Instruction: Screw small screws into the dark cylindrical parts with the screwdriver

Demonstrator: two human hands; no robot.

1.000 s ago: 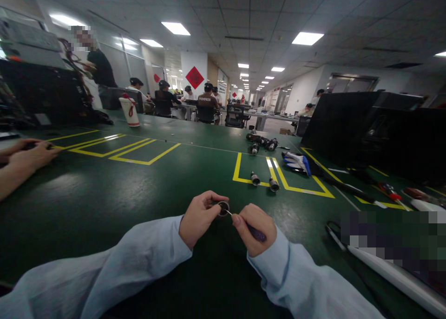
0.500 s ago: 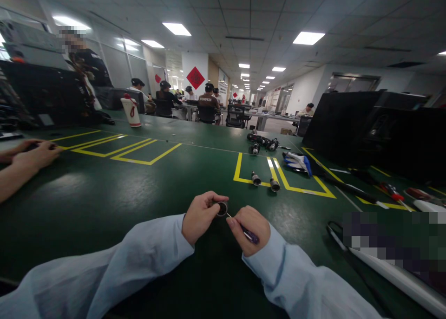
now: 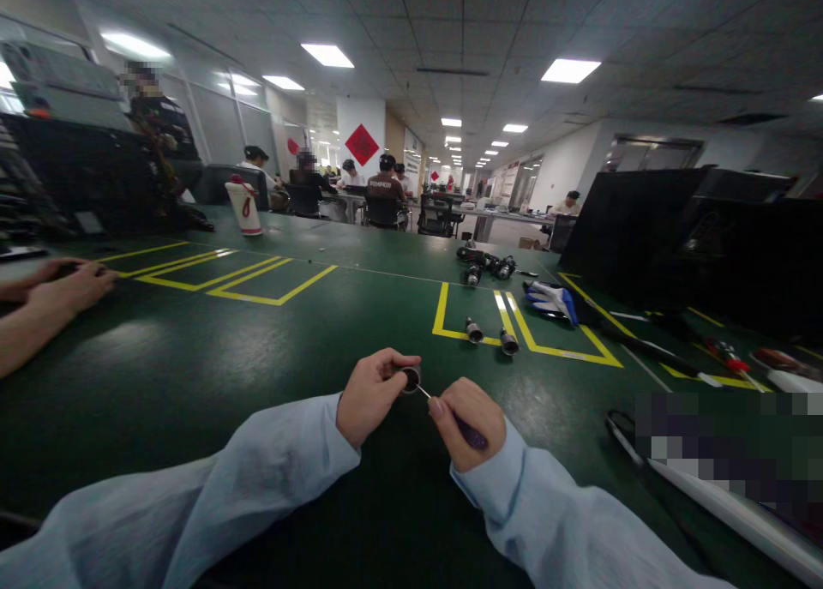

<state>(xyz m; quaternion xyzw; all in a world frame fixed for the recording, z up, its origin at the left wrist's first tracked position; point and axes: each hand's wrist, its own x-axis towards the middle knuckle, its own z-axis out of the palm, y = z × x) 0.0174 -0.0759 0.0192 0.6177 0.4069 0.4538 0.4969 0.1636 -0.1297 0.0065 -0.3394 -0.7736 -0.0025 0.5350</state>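
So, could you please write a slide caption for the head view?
Left hand pinches a small round part; right hand holds a thin tool against it.

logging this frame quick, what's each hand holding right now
left hand: closed on the small round part
right hand: closed on the thin purple-handled tool, tip at the part

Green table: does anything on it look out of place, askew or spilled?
Nothing looks spilled or broken. Two small cylinders lie on the yellow line of a marked box, not inside it, and gloves lie loose behind them. The left hand holds a round part; the right hand holds a thin tool.
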